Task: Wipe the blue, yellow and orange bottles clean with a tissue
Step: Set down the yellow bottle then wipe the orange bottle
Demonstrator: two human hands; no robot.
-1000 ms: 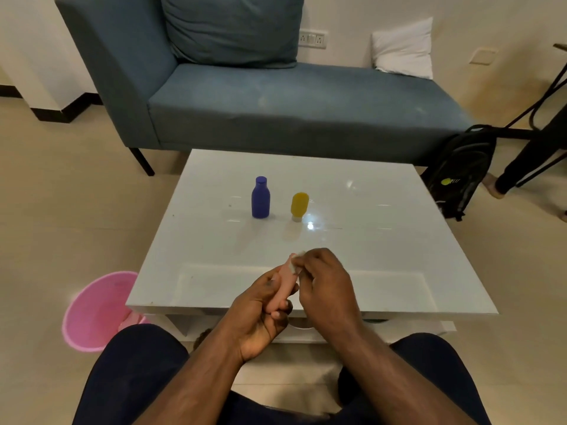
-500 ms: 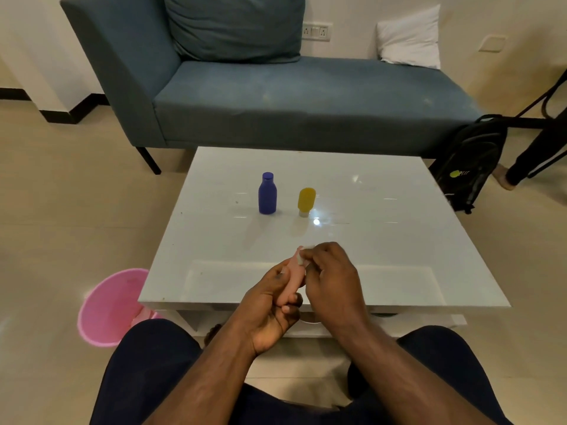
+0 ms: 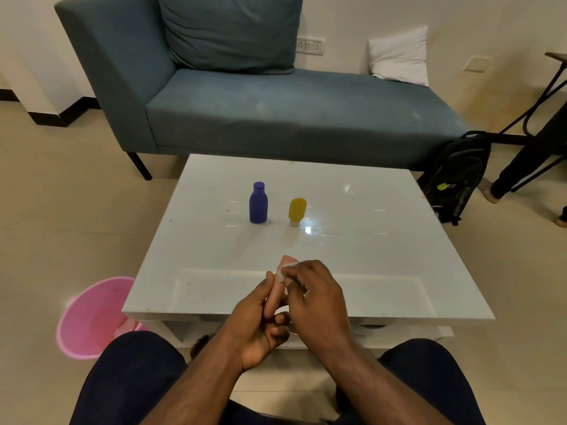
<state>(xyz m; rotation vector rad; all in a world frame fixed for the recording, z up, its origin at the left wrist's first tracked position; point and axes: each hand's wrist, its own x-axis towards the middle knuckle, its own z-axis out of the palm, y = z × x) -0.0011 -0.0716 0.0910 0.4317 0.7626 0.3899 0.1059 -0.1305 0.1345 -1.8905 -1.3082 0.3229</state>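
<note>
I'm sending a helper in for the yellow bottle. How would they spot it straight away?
Look at the white coffee table before the blue sofa. Two small bottles stand near its middle: the yellow bottle is right of the blue bottle, shorter, round-topped, resting on its pale cap.

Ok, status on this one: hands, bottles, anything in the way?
Left hand grips orange bottle. Right hand pinches tissue near its top. Blue bottle, yellow bottle stand apart on table. Nothing blocking.

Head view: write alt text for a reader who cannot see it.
A seated person's left hand holds an orange bottle while the right hand presses a tissue near its top. A blue bottle and yellow bottle stand on the white table.
</note>
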